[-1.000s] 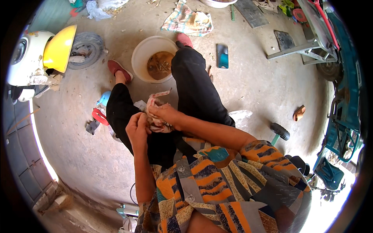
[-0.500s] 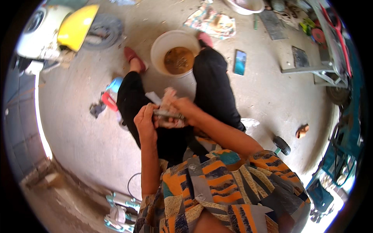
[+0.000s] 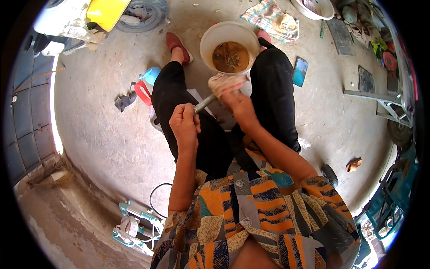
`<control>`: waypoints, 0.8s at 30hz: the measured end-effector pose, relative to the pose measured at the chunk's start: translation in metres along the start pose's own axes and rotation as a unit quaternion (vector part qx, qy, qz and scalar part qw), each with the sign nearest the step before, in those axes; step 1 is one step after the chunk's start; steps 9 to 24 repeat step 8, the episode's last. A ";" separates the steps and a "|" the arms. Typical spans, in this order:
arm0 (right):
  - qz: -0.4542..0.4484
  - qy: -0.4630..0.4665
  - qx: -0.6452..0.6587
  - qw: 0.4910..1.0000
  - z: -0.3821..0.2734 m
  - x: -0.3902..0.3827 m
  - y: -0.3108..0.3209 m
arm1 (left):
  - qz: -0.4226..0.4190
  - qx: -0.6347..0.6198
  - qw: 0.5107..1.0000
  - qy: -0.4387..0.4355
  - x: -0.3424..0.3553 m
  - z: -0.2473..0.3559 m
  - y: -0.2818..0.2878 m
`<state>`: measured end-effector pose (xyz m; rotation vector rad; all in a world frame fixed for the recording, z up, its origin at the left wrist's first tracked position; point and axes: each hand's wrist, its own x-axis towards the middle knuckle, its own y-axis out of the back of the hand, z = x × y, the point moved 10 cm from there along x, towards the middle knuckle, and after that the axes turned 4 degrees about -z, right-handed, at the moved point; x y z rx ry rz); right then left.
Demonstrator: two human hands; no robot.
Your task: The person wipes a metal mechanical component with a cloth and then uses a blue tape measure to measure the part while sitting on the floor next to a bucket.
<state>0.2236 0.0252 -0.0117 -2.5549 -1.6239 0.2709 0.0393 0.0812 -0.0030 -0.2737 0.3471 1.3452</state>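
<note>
My left hand (image 3: 184, 124) is closed around the lower end of a grey metal rod (image 3: 204, 104) that slants up to the right. My right hand (image 3: 237, 101) grips a crumpled pale rag (image 3: 224, 82) wrapped over the rod's upper end. Both hands are above my lap, between my knees in black trousers. Just beyond the rag stands a white bucket (image 3: 210, 38) holding brown liquid and several metal parts.
A phone (image 3: 300, 71) lies on the concrete floor right of my knee. A striped cloth (image 3: 272, 19) lies beyond the bucket. A blue and red object (image 3: 145, 85) sits by my left leg. A scooter wheel (image 3: 142, 10) is at top left, a metal frame (image 3: 380, 101) at right.
The view has tilted, bringing the bucket closer to the hands. My right hand slid the rag up along the rod toward the bucket, baring more of the rod; my left hand kept its grip.
</note>
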 end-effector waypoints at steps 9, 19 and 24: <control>-0.174 0.110 -0.331 0.921 -0.014 -0.014 -0.046 | -0.026 -0.109 0.987 0.111 -0.019 -0.034 -0.032; -0.174 0.110 -0.331 0.921 -0.014 -0.014 -0.046 | -0.026 -0.109 0.987 0.111 -0.019 -0.034 -0.032; -0.174 0.110 -0.331 0.921 -0.014 -0.014 -0.046 | -0.026 -0.109 0.987 0.111 -0.019 -0.034 -0.032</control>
